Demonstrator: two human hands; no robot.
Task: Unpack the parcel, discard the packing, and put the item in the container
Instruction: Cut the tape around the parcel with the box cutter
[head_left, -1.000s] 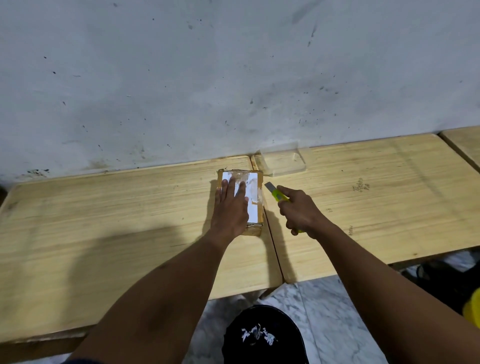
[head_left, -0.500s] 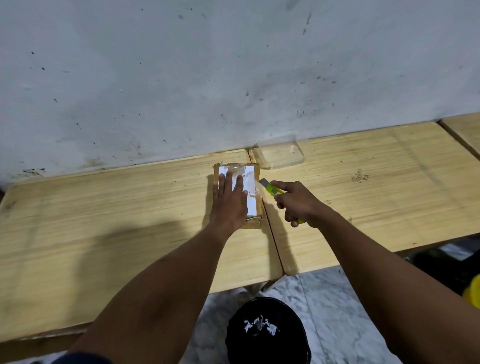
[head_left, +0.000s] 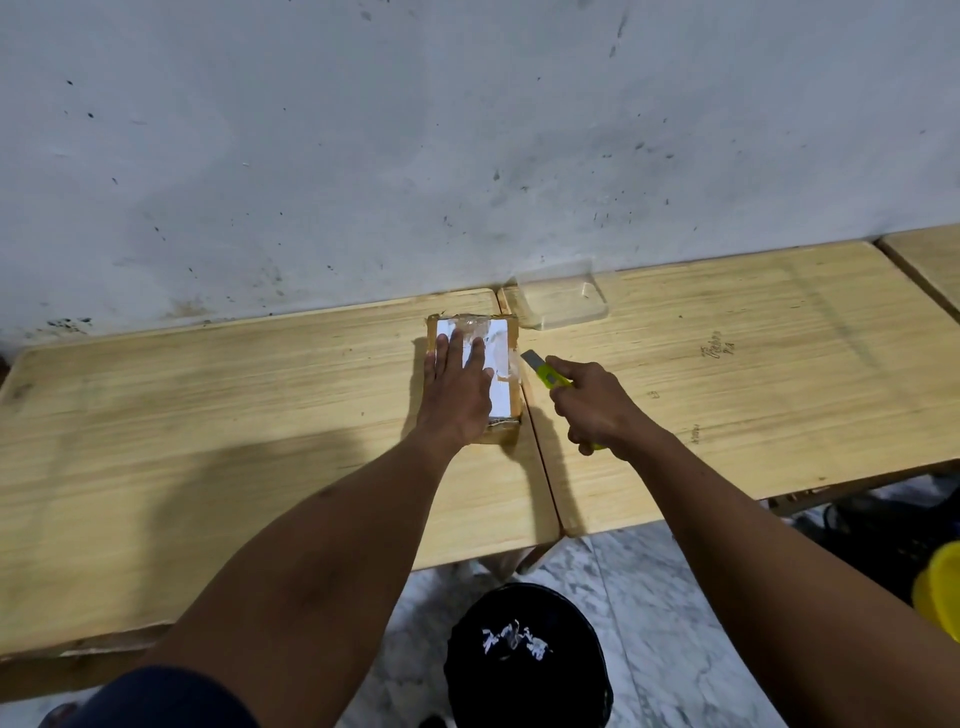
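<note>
A small cardboard parcel (head_left: 503, 347) with a white label and clear tape lies flat on the left wooden table (head_left: 208, 431), near its right edge. My left hand (head_left: 460, 395) lies flat on top of it, fingers spread, pressing it down. My right hand (head_left: 592, 405) grips a yellow-green utility knife (head_left: 545, 371); its blade tip touches the parcel's right edge. A clear plastic container (head_left: 563, 304) sits just behind the parcel, by the wall, on the right table (head_left: 753, 384).
A black bin (head_left: 524, 660) with white scraps inside stands on the marble floor below the gap between the two tables. A yellow object (head_left: 940, 587) shows at the right edge. A stained white wall backs the tables.
My right hand has brought the knife left, so the blade now meets the parcel's right side. My left hand has stayed pressed on the parcel.
</note>
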